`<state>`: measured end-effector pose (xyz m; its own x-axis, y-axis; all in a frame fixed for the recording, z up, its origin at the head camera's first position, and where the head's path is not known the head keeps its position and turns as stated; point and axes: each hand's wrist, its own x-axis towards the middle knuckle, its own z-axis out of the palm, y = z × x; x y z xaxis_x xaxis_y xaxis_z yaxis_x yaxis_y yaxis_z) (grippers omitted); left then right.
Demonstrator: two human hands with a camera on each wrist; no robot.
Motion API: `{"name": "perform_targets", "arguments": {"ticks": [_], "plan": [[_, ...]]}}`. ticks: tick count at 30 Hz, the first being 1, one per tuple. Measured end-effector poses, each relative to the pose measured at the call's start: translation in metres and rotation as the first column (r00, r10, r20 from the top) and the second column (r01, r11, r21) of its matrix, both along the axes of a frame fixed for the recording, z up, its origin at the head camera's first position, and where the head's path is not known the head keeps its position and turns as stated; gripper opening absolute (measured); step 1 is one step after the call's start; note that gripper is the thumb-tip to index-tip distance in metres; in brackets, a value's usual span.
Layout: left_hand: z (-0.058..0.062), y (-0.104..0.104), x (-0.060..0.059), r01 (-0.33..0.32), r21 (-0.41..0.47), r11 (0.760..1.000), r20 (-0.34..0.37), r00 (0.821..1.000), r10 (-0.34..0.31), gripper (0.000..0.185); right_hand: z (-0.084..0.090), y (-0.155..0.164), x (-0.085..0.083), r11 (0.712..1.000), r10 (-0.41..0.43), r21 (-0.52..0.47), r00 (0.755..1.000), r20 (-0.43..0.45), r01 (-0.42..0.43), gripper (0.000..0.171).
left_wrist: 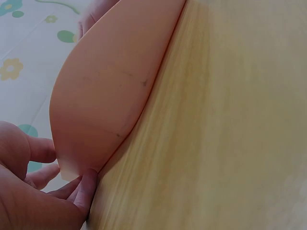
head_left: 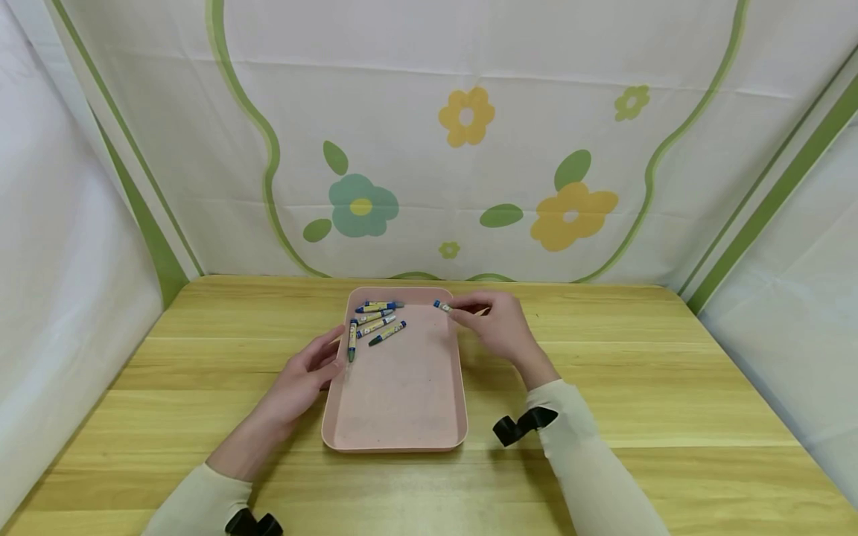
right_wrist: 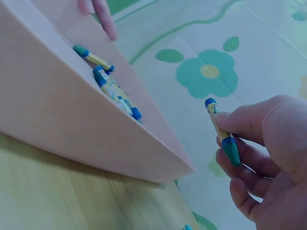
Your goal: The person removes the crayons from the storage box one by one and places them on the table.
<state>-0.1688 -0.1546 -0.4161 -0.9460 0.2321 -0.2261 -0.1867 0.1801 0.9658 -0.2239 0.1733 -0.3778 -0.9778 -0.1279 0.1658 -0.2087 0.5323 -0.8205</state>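
A light wooden table point(head_left: 670, 387) fills the foreground. Behind it hangs a white cloth backdrop point(head_left: 469, 149), apparently fabric, printed with flowers and green curved lines.

You are sitting at a small staged work booth, not a lived-in room. A wooden table point(head_left: 670, 387) is closed in on three sides by a white cloth backdrop point(head_left: 469, 149) printed with flowers and green stripes. On it stands only a pink tray point(head_left: 402, 402) holding some crayons point(head_left: 375, 320).

Crayons point(head_left: 375, 320) in tray point(head_left: 402, 402) far end, tray on table point(head_left: 670, 387).
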Motion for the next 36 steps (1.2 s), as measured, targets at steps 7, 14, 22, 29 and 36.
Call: {"name": "perform_targets", "arguments": {"ticks": [7, 14, 22, 29, 36], "plan": [[-0.001, 0.0, -0.001, -0.009, -0.013, 1.0, 0.005, 1.0, 0.009, 0.063, -0.002, 0.017, -0.001, 0.997, -0.077, -0.009, 0.997, -0.024, 0.077, 0.016], [-0.001, 0.0, -0.001, -0.014, -0.011, 1.0, 0.007, 1.0, 0.014, 0.062, 0.001, 0.032, -0.001, 0.988, -0.152, -0.004, 0.988, -0.007, 0.152, 0.018], [-0.001, -0.001, -0.001, -0.021, -0.016, 1.0, 0.013, 1.0, 0.021, 0.063, -0.004, 0.047, -0.006, 0.974, -0.226, -0.028, 0.974, 0.012, 0.227, 0.022], [-0.002, -0.001, -0.001, -0.019, -0.021, 1.0, 0.014, 1.0, 0.02, 0.062, -0.013, 0.054, -0.009, 0.961, -0.278, -0.003, 0.961, 0.018, 0.278, 0.023], [-0.001, -0.001, -0.001, -0.023, -0.019, 1.0, 0.022, 1.0, 0.023, 0.062, -0.021, 0.056, -0.012, 0.95, -0.312, 0.031, 0.948, 0.065, 0.31, 0.023]]}}
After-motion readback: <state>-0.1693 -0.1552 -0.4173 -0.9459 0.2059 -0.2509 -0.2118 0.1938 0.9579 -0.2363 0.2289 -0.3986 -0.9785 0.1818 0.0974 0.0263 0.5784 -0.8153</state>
